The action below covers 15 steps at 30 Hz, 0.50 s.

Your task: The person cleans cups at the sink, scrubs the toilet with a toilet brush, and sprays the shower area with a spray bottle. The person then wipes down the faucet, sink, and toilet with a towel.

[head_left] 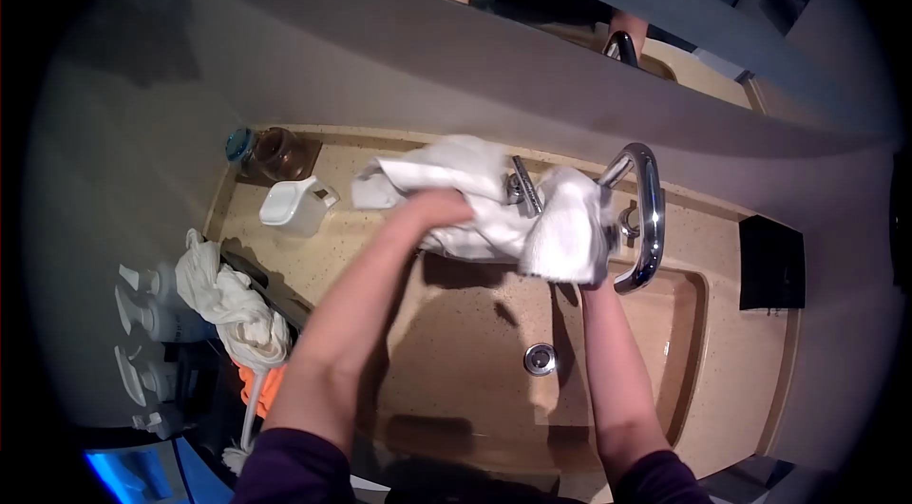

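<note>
A white towel (456, 167) lies bunched across the back of the sink, around the tap handle (525, 186). My left hand (448, 208) is closed on its middle, with the fingertips sunk in the folds. The towel's right end wraps over my right hand, which holds it up beside the chrome faucet (650, 209). Cloth hides the fingers there, and only the wrist and forearm (613, 352) show below it. That end of the towel is slightly blurred.
A basin (456, 333) with a metal drain (541, 360) lies below my arms. At left on the counter stand a white container (293, 207) and glass jars (279, 154). Pump bottles (142, 309) and a rumpled white cloth (233, 304) are further left. A black box (771, 263) sits right.
</note>
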Available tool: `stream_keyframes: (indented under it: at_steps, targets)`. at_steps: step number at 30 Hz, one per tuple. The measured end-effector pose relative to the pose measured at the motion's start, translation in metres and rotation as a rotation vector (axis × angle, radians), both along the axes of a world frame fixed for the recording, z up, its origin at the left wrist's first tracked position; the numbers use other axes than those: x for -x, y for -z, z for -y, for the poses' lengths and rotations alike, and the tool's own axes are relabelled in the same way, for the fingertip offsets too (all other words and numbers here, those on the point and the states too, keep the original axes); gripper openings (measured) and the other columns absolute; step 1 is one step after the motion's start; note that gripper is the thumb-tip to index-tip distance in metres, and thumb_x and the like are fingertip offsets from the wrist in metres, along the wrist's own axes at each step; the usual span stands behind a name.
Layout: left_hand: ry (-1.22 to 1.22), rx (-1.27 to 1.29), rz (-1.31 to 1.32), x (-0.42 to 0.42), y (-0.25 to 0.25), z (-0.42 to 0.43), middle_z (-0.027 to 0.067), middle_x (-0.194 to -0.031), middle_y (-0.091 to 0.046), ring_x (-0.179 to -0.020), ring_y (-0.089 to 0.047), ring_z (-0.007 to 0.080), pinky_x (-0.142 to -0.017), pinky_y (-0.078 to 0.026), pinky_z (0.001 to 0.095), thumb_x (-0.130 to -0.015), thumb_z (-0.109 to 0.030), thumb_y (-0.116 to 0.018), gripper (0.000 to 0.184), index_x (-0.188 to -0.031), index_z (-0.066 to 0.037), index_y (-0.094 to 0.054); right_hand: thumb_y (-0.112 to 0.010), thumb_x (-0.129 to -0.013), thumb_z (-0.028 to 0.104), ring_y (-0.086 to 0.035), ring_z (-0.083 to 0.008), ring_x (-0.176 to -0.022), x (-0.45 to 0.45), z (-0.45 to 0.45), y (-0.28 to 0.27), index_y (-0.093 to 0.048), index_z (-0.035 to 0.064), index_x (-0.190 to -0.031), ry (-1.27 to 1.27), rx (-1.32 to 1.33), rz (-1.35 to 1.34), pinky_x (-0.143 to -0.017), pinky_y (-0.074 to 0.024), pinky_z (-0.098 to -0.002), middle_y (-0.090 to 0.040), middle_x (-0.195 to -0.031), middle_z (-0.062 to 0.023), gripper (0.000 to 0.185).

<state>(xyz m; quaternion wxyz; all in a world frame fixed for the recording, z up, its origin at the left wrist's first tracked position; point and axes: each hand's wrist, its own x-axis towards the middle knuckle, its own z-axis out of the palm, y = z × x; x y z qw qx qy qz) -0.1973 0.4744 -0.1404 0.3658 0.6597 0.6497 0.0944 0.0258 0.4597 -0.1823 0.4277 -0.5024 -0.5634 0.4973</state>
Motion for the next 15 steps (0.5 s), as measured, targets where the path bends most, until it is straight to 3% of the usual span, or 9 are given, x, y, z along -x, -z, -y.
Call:
stream_keyframes:
  at_steps: [2,4,5,7,9,11,12,14,15]
  targets:
    - [-0.155,-0.099,0.642,-0.018,0.022,0.008,0.0145,-0.120,-0.054,-0.113,-0.049,0.0245,-0.100,-0.035,0.0327,-0.079,-0.021,-0.053,0.050,-0.126,-0.005,-0.047,-0.050,-0.084,0.013,-0.050,-0.0240,-0.106,0.010,-0.022,-0.008,-0.044,-0.0019,-0.115,-0.027,-0.002,-0.021,-0.090,-0.0401,-0.0336,-0.051,-0.116,-0.0135,0.035]
    - [-0.096,0.145,1.421,-0.018,0.023,0.015,0.0139,-0.122,-0.052,-0.115,-0.048,0.0250,-0.101,-0.033,0.0337,-0.081,-0.019,-0.054,0.050,-0.127,-0.005,-0.044,-0.050,-0.083,0.012,-0.052,-0.0248,-0.103,0.015,-0.027,-0.010,-0.046,-0.0017,-0.110,-0.030,-0.017,0.018,-0.088,-0.0408,-0.0344,-0.053,-0.112,-0.0136,0.031]
    - [-0.176,0.438,1.504,-0.017,0.010,0.016,0.0165,-0.119,-0.054,-0.119,-0.043,0.0259,-0.103,-0.032,0.0319,-0.074,-0.004,-0.054,0.049,-0.121,0.007,-0.047,-0.050,-0.082,0.011,-0.052,-0.0252,-0.102,0.018,-0.027,-0.011,-0.048,-0.0016,-0.108,-0.025,-0.015,0.033,-0.087,-0.0412,-0.0348,-0.054,-0.110,-0.0136,0.029]
    - [0.191,0.207,0.561,-0.028,0.045,-0.012,0.0142,-0.124,-0.049,-0.115,-0.046,0.0237,-0.101,-0.033,0.0330,-0.083,-0.008,-0.049,0.041,-0.123,0.002,-0.047,-0.050,-0.081,0.010,-0.054,-0.0260,-0.099,0.023,-0.014,-0.007,-0.051,-0.0014,-0.103,-0.007,-0.041,0.086,-0.086,-0.0420,-0.0357,-0.056,-0.107,-0.0137,0.024]
    - [-0.131,0.010,1.346,-0.036,0.057,0.031,0.0111,-0.128,-0.045,-0.121,-0.040,0.0229,-0.105,-0.027,0.0333,-0.075,0.000,-0.058,0.054,-0.127,-0.002,-0.042,-0.050,-0.080,0.009,-0.055,-0.0267,-0.096,0.032,0.010,-0.001,-0.054,-0.0013,-0.098,0.022,-0.086,0.161,-0.084,-0.0428,-0.0365,-0.058,-0.103,-0.0138,0.021]
    - [-0.127,0.055,1.301,-0.024,0.019,0.075,0.0089,-0.132,-0.040,-0.123,-0.036,0.0221,-0.107,-0.025,0.0342,-0.074,0.004,-0.058,0.065,-0.134,-0.008,-0.034,-0.050,-0.079,0.007,-0.056,-0.0275,-0.093,0.046,0.031,0.005,-0.056,-0.0011,-0.093,0.032,-0.145,0.210,-0.082,-0.0435,-0.0373,-0.059,-0.099,-0.0139,0.018]
    - [-0.094,-0.072,1.267,-0.017,0.054,0.080,0.0087,-0.134,-0.038,-0.124,-0.034,0.0222,-0.107,-0.024,0.0347,-0.077,0.000,-0.057,0.064,-0.135,-0.008,-0.031,-0.050,-0.079,0.007,-0.057,-0.0279,-0.091,0.055,0.041,0.010,-0.058,-0.0010,-0.091,0.040,-0.192,0.208,-0.082,-0.0439,-0.0378,-0.060,-0.097,-0.0139,0.017]
    - [-0.310,0.000,1.293,-0.009,0.101,0.083,0.0088,-0.137,-0.033,-0.125,-0.033,0.0234,-0.107,-0.024,0.0345,-0.084,-0.010,-0.053,0.061,-0.137,-0.008,-0.025,-0.050,-0.078,0.005,-0.058,-0.0287,-0.088,0.078,0.054,0.025,-0.061,-0.0008,-0.086,0.065,-0.340,0.209,-0.080,-0.0447,-0.0386,-0.062,-0.093,-0.0140,0.015]
    - [-0.317,-0.054,0.992,-0.003,0.091,0.083,0.0097,-0.137,-0.034,-0.124,-0.034,0.0245,-0.106,-0.025,0.0335,-0.086,-0.015,-0.049,0.056,-0.137,-0.009,-0.026,-0.049,-0.077,0.005,-0.059,-0.0291,-0.087,0.085,0.053,0.029,-0.062,-0.0007,-0.084,0.043,-0.321,0.239,-0.079,-0.0451,-0.0390,-0.063,-0.091,-0.0140,0.015]
